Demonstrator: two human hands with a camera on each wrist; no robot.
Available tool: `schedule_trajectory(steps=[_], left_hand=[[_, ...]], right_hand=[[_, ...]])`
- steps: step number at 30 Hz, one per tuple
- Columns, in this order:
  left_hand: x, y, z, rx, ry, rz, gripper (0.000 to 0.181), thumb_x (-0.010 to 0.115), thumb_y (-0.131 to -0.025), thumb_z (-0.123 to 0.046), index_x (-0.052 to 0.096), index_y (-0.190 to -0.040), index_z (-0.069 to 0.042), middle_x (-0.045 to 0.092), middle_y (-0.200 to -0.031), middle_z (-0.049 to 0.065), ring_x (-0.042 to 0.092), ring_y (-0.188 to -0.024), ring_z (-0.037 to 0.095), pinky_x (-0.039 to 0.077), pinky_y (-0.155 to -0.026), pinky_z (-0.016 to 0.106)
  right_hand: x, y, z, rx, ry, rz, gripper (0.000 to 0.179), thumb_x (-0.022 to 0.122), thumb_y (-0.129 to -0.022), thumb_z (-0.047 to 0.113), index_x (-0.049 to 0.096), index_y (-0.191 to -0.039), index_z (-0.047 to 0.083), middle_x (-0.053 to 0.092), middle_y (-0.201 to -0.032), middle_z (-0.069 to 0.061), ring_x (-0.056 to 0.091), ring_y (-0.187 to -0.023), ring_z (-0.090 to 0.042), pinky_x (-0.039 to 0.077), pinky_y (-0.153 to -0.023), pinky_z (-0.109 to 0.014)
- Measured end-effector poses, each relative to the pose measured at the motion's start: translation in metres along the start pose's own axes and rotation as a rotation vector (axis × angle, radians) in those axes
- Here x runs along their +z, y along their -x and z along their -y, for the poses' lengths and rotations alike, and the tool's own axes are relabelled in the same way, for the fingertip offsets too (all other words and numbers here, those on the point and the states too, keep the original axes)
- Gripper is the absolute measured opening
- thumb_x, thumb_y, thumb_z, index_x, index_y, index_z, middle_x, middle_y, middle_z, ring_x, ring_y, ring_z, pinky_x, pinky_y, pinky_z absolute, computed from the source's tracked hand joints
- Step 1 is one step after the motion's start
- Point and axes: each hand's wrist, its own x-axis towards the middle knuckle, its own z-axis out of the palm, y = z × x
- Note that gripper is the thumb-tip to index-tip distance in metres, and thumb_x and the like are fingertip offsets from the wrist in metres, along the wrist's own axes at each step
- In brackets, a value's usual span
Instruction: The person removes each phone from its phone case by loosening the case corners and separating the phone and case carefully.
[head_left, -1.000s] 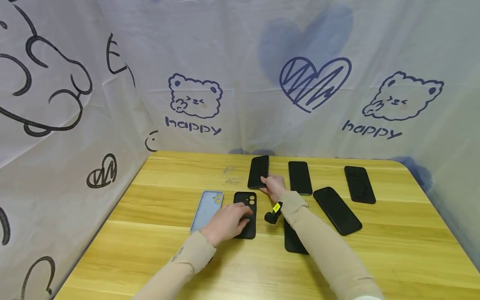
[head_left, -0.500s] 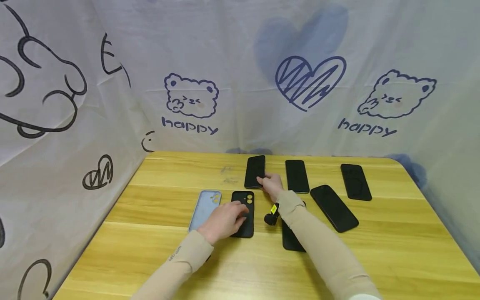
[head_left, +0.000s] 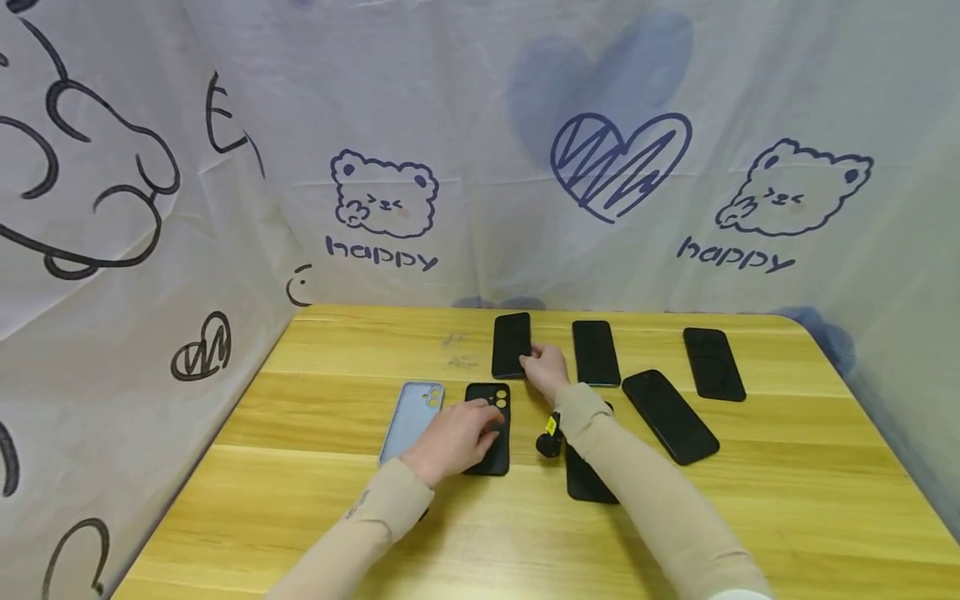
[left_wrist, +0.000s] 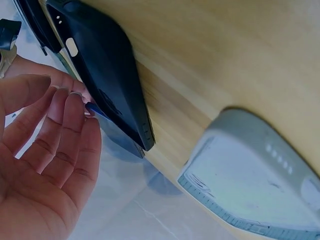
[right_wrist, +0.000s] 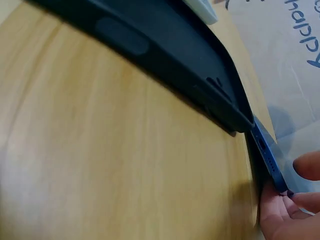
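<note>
My right hand (head_left: 546,371) pinches the lower right corner of a black-screened phone (head_left: 512,344) near the table's back edge. In the right wrist view, the phone's blue bottom edge (right_wrist: 268,156) shows between the fingers. My left hand (head_left: 459,433) hovers over a black phone case (head_left: 497,457), its fingers bent loosely and holding nothing. The left wrist view shows that palm, with the thumb apart from the fingers, beside the black case (left_wrist: 102,60). To its left lies a light-blue phone case (head_left: 408,417), its inside facing up.
More dark phones lie on the right: one at the back (head_left: 596,353), a slanted one (head_left: 671,417) and one farther right (head_left: 714,364). Beneath my right forearm is a dark flat item (head_left: 587,479), partly covered. A printed cloth (head_left: 487,108) hangs behind the wooden table (head_left: 247,500).
My right thumb has shifted slightly toward the phone's right edge. The left hand keeps its place above the black case, and the head view has drifted a little.
</note>
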Motion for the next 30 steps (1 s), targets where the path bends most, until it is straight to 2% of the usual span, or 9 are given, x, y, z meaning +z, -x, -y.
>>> schedule_trajectory(steps=[4, 14, 19, 25, 30], left_hand=[[0.001, -0.001, -0.001, 0.006, 0.002, -0.001, 0.018, 0.068, -0.097, -0.018, 0.073, -0.114, -0.012, 0.069, -0.098, 0.002, 0.067, -0.083, 0.015, 0.056, -0.071, 0.027], [0.002, -0.003, -0.004, 0.023, 0.01, -0.021, 0.017, 0.069, -0.097, -0.017, 0.074, -0.113, -0.012, 0.069, -0.1, 0.002, 0.069, -0.087, 0.016, 0.058, -0.074, 0.029], [0.002, -0.006, -0.006, 0.039, 0.001, -0.037, 0.016, 0.069, -0.097, -0.016, 0.074, -0.112, -0.012, 0.069, -0.099, 0.003, 0.069, -0.086, 0.017, 0.058, -0.074, 0.03], [0.001, -0.01, -0.011, 0.056, -0.001, -0.053, 0.018, 0.067, -0.098, -0.015, 0.073, -0.114, -0.01, 0.069, -0.108, 0.004, 0.066, -0.096, 0.023, 0.058, -0.083, 0.037], [0.002, -0.016, -0.021, 0.076, -0.03, -0.023, 0.02, 0.065, -0.099, -0.016, 0.072, -0.118, -0.012, 0.068, -0.114, 0.004, 0.066, -0.103, 0.022, 0.057, -0.09, 0.036]], right_hand=[[-0.005, 0.004, 0.0, -0.012, 0.051, 0.004, 0.051, 0.053, -0.102, 0.017, 0.045, -0.15, 0.001, 0.049, -0.152, -0.021, 0.044, -0.144, -0.037, 0.041, -0.117, -0.049], [-0.016, 0.009, 0.001, 0.004, 0.007, 0.035, 0.05, 0.05, -0.102, 0.014, 0.046, -0.15, 0.002, 0.047, -0.154, -0.018, 0.043, -0.145, -0.035, 0.04, -0.118, -0.048], [-0.027, 0.013, 0.001, -0.064, 0.008, 0.013, 0.047, 0.052, -0.1, 0.01, 0.051, -0.147, 0.003, 0.052, -0.15, -0.019, 0.049, -0.139, -0.036, 0.042, -0.115, -0.049], [-0.059, 0.027, -0.003, -0.178, 0.034, 0.016, 0.046, 0.049, -0.102, 0.009, 0.049, -0.148, 0.005, 0.05, -0.15, -0.02, 0.053, -0.134, -0.037, 0.048, -0.108, -0.051], [-0.101, 0.039, -0.017, -0.261, 0.157, 0.03, 0.048, 0.048, -0.105, 0.012, 0.043, -0.152, 0.006, 0.046, -0.151, -0.023, 0.049, -0.135, -0.039, 0.047, -0.107, -0.053]])
